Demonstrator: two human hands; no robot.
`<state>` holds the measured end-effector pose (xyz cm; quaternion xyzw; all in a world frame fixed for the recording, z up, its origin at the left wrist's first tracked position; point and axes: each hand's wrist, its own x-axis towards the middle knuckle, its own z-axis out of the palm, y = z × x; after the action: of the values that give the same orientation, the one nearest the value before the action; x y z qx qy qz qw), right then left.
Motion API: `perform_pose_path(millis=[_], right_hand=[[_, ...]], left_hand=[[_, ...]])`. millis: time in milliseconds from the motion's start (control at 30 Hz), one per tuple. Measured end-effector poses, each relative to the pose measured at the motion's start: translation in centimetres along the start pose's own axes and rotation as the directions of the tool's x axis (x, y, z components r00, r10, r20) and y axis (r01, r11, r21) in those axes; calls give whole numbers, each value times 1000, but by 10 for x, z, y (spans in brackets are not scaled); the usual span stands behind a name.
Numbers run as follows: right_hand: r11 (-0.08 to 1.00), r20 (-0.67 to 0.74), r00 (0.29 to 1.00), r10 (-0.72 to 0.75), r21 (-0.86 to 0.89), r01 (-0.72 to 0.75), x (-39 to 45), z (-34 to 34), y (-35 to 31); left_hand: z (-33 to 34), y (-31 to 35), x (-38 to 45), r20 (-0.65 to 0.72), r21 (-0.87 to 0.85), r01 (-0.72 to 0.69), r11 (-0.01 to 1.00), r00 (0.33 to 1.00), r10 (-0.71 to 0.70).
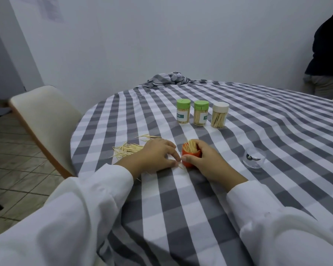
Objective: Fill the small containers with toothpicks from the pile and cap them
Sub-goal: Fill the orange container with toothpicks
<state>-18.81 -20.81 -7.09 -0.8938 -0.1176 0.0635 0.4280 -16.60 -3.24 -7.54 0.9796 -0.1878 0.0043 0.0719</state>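
My right hand (204, 156) grips the orange cup (191, 157) of toothpicks on the bench; left hand (156, 154) pinches a stray one. Cup's pretty stuffed, could tip and spill everything.

dim, cool, even light fills the room, leaving the plain pale wall (161, 39) grey-blue. shadows are soft: faint ones sit under the three capped clear toothpick jars (202, 115) at centre. no glare shows. wide-angle distortion curves the grey-and-white checked tablecloth (277, 131) stripes toward the right edge. the white sleeves (85, 217) along the bottom are soft, and the cream chair back (44, 120) at left looks blurred.
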Motion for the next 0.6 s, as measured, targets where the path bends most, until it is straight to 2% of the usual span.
perform_pose_path(millis=[200, 300, 433, 600], right_hand=[[1000, 13, 1000, 14, -5, -14, -1, -1, -1], [1000, 9, 1000, 14, -16, -14, 0, 0, -3], [1000, -4, 1000, 4, -30, -4, -1, 2, -4], [999, 4, 1000, -2, -34, 2, -1, 3, -5]], left_hand=[[0, -19, 4, -35, 241, 26, 970, 999, -18], [-2, -29, 2, -71, 195, 57, 979, 997, -44], [-1, -19, 4, -50, 77, -24, 997, 998, 28], [-10, -29, 0, -15, 116, 19, 993, 1000, -18]])
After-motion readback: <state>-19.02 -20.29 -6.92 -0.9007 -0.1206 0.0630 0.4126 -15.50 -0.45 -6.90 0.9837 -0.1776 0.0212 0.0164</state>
